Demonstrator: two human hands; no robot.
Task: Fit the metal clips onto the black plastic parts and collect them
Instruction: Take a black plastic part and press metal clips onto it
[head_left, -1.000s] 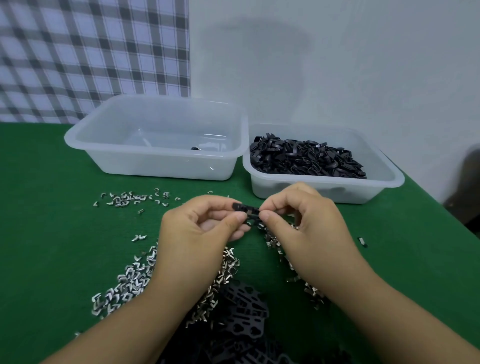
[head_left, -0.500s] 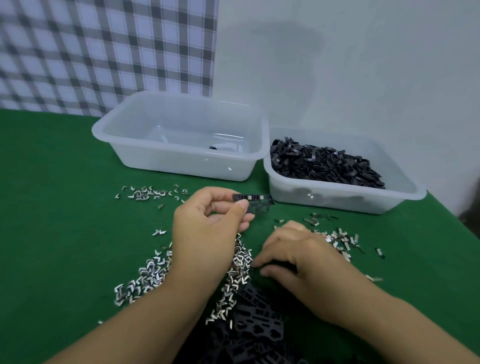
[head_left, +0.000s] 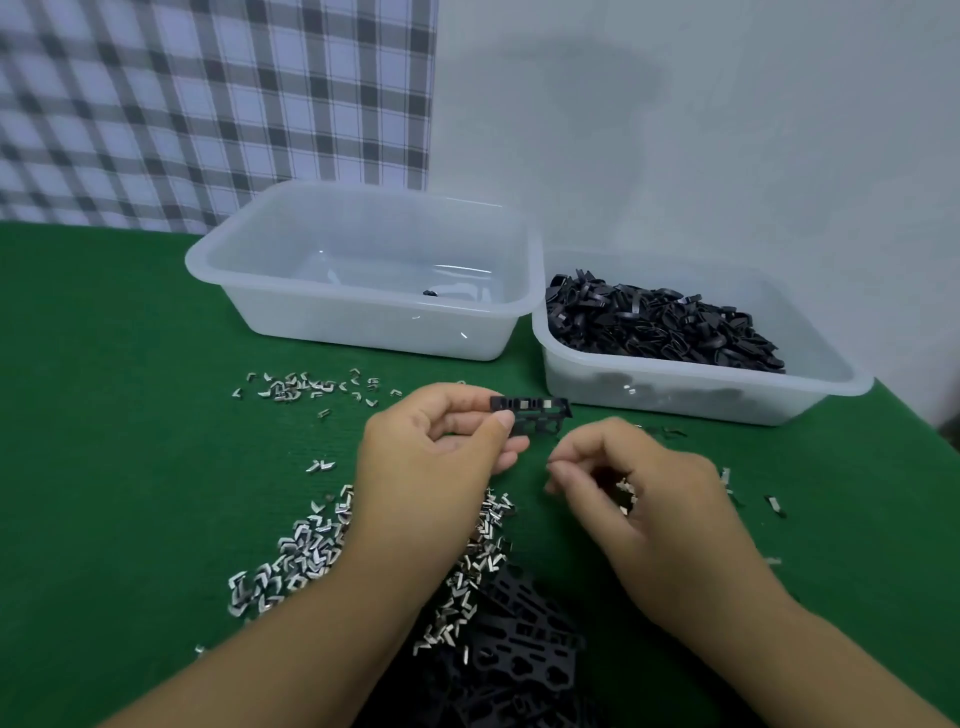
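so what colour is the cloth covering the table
The table cloth is dark green; head view.

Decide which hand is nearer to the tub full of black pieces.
Right. The right hand, pinching clips, is just in front of the tub's near wall; the left hand, gripping a black strip, sits further left, before the other tub.

A table (head_left: 119, 426) covered in dark green, felt-like cloth fills the lower part of the view, and its far edge meets the backdrop. Behind the table's left half hangs a checked cloth (head_left: 208, 104) in grey, black and white, ending in a straight vertical edge. Behind the table's right half stands a plain pale wall (head_left: 779, 156) with a broad, soft shadow (head_left: 571, 98) on it. The light is even and muted. Past the table's right corner lies a dark, unclear patch (head_left: 953, 415).
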